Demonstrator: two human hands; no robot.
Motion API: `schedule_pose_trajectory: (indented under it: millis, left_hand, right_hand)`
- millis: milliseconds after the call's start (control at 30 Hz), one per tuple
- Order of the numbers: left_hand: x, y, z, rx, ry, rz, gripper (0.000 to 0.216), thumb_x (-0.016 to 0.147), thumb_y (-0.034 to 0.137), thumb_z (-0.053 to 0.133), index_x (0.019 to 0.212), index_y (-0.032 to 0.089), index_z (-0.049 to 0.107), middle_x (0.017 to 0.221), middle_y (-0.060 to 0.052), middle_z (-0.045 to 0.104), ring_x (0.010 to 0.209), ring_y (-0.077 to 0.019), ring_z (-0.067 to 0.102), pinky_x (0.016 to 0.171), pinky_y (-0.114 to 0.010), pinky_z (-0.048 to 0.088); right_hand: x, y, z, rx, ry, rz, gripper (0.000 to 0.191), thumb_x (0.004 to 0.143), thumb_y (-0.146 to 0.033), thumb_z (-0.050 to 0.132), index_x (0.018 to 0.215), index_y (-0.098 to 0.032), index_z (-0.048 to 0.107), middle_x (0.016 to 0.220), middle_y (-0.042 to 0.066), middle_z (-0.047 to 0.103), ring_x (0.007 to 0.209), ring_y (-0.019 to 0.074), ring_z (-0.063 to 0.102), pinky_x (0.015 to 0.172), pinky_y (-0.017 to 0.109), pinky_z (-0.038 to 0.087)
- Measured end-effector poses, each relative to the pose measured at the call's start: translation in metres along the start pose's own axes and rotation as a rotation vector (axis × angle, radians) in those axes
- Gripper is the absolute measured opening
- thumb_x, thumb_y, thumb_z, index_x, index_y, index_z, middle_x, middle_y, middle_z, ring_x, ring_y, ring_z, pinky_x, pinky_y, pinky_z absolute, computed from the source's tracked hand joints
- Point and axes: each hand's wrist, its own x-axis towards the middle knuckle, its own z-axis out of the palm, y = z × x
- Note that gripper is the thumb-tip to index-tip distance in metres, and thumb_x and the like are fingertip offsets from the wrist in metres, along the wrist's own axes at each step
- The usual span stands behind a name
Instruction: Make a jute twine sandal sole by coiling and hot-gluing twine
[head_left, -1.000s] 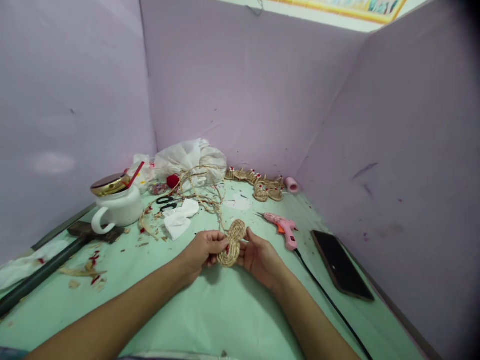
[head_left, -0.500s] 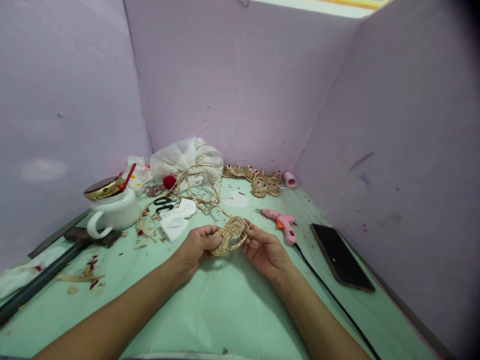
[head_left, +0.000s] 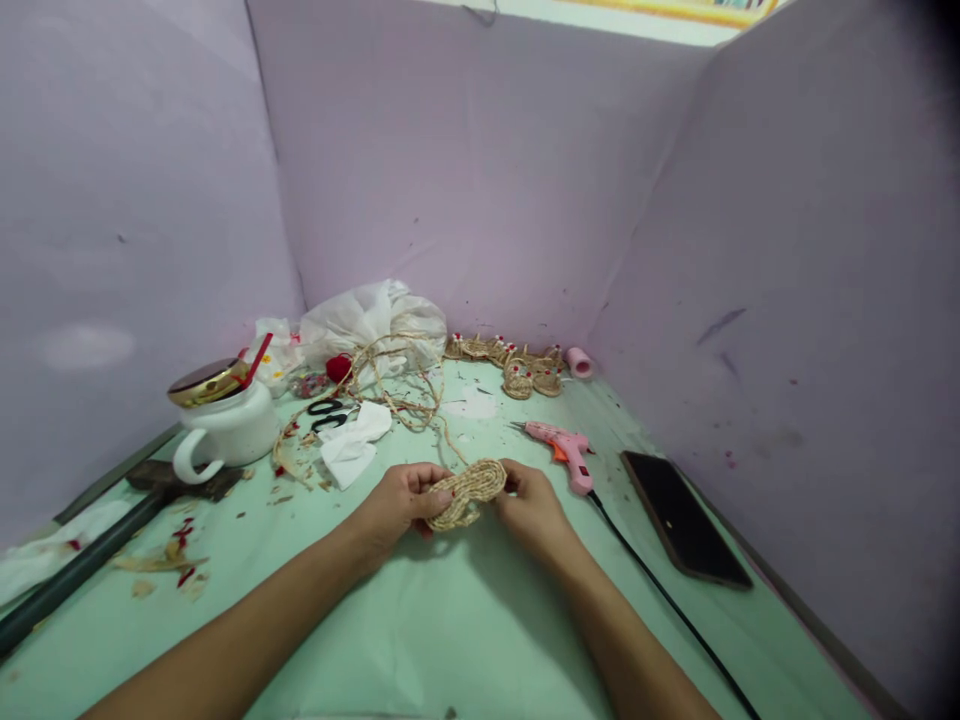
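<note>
Both hands hold a small woven straw sole [head_left: 469, 490] just above the pale green table [head_left: 450, 620]. My left hand [head_left: 397, 505] pinches its near left end with thumb on top. My right hand [head_left: 529, 505] grips its right end, fingers curled round it. The sole lies almost flat, long side running left to right. A loose straw rope [head_left: 390, 385] trails from it back toward the far corner.
A pink glue gun [head_left: 562, 450] with a black cord lies right of my hands, a dark phone [head_left: 682, 520] beyond it. A white lidded mug [head_left: 221, 420], black scissors [head_left: 326, 412], white tissue [head_left: 352, 440], a plastic bag [head_left: 371, 315] and finished straw pieces [head_left: 517, 365] stand behind. Purple partitions wall three sides.
The straw sole has turned from standing upright to lying nearly flat and sideways between my hands. My right hand has closed further round its end.
</note>
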Motion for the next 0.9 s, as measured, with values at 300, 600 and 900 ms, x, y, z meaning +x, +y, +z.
schedule_pose_trajectory:
  millis: [300,600,900]
  left_hand:
    - [0.003,-0.004,-0.002,0.0,0.016,-0.032,0.048,0.05,0.044,0.079,0.082,0.01,0.066,0.064,-0.004,0.062,0.048,-0.0081,0.049,0.04,-0.018,0.035]
    - [0.005,-0.007,-0.002,-0.034,0.007,-0.032,0.047,0.051,0.043,0.078,0.082,0.009,0.065,0.066,-0.005,0.063,0.048,-0.0077,0.05,0.039,-0.016,0.035]
    - [0.008,-0.008,-0.003,-0.076,0.023,-0.048,0.049,0.046,0.041,0.08,0.078,0.008,0.064,0.06,-0.003,0.061,0.043,-0.0074,0.048,0.035,-0.017,0.035]
  right_hand:
    - [0.015,0.003,-0.086,-0.598,0.447,0.2,0.056,0.075,-0.047,0.047,0.117,-0.011,0.058,0.118,0.022,0.059,0.11,0.0377,0.052,0.087,0.048,0.038]
    - [0.026,0.017,-0.095,-0.796,0.319,0.432,0.053,0.064,-0.057,0.058,0.097,-0.017,0.07,0.098,0.022,0.069,0.094,0.0409,0.062,0.069,0.044,0.043]
    - [0.043,0.022,-0.093,-0.515,0.182,0.519,0.023,0.086,-0.034,0.057,0.097,-0.015,0.063,0.094,0.005,0.065,0.08,0.0174,0.062,0.069,0.033,0.051]
